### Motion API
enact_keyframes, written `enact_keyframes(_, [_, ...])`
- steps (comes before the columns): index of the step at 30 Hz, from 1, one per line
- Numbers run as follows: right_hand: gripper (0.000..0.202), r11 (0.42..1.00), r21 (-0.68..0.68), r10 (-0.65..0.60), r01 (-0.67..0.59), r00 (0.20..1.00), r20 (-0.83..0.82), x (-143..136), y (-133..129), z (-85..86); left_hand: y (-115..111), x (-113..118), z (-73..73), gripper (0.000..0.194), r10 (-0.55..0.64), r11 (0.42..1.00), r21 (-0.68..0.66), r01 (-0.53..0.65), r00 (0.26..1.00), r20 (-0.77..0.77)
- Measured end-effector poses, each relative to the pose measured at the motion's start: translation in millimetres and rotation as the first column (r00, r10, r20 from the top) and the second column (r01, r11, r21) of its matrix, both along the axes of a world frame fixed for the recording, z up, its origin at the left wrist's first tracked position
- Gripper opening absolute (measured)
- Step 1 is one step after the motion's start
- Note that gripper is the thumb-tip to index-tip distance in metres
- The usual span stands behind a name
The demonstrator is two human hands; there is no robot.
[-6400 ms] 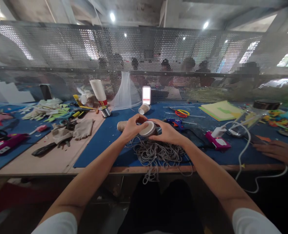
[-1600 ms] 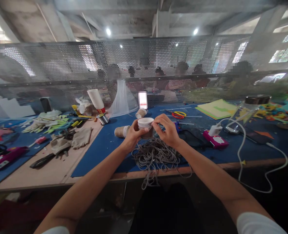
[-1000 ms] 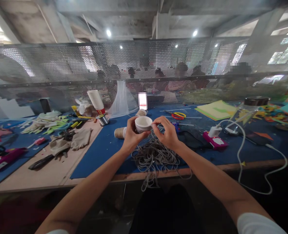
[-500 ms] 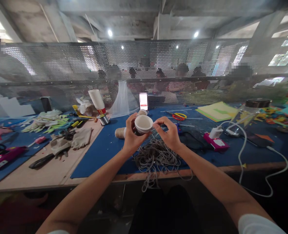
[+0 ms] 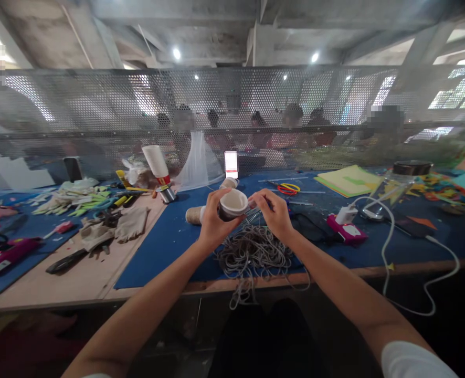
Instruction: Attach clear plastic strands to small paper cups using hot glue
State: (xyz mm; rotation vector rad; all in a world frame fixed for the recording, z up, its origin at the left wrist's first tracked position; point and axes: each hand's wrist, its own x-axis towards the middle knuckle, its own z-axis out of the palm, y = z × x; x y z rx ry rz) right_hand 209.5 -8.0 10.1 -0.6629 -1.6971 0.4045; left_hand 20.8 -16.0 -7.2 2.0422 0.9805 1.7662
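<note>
Left hand [image 5: 215, 221] grasping a cup [image 5: 233, 203] between the hands, right hand [image 5: 274, 211] pinching its fingertips close beside it (gripping what, cannot tell), cord [image 5: 253, 249] lying tangled on the desk [image 5: 157, 251] below both, scissors [image 5: 287, 190] resting beyond the right.

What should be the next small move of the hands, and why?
Perhaps a slight turn of the cup with the left hand, so the right hand can reach another side. The left hand grips the cup, mouth up, and the right hand is close beside it. Grey cord lies heaped below; whether the right hand pinches a strand is unclear.
</note>
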Motion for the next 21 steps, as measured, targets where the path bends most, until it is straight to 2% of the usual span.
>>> enact_keyframes(4, [0.032, 0.999, -0.038, -0.021, 0.020, 1.000, -0.010, 16, 13, 3.7, 1, -2, 0.4, 0.071, 0.006, 1.000, -0.019, -0.006, 1.000, -0.001])
enact_keyframes(6, [0.031, 0.988, -0.052, -0.141, 0.147, 0.985, 0.094, 34, 24, 4.5, 1, -2, 1.1, 0.071, 0.008, 1.000, -0.024, -0.008, 1.000, -0.003])
enact_keyframes(8, [0.029, 0.937, -0.040, -0.320, 0.347, 0.900, 0.296, 56, 34, 2.2, 1, -2, 1.7, 0.071, 0.015, 1.000, -0.023, -0.015, 1.000, 0.001])
enact_keyframes(10, [0.024, 0.869, -0.035, -0.405, 0.494, 0.749, 0.524, 78, 42, -3.8, 1, -2, 2.0, 0.072, 0.025, 1.000, -0.017, -0.025, 1.000, 0.008])
enact_keyframes(13, [0.025, 0.768, -0.047, -0.406, 0.638, 0.543, 0.735, 102, 47, -17.2, 1, -2, 1.6, 0.072, 0.026, 1.000, -0.007, -0.025, 1.000, 0.006])
enact_keyframes(15, [0.030, 0.726, -0.057, -0.367, 0.685, 0.457, 0.810, 109, 47, -25.4, 0, -1, 1.2, 0.073, 0.018, 1.000, -0.013, -0.017, 1.000, 0.016])
enact_keyframes(17, [0.032, 0.713, -0.087, -0.311, 0.696, 0.425, 0.850, 111, 47, -30.2, -1, 0, 1.5, 0.073, -0.004, 0.999, -0.043, 0.006, 0.998, 0.059])
enact_keyframes(21, [0.034, 0.677, -0.154, -0.286, 0.720, 0.449, 0.846, 107, 50, -29.2, -1, 0, 3.9, 0.069, -0.069, 0.981, -0.168, 0.100, 0.981, 0.182])
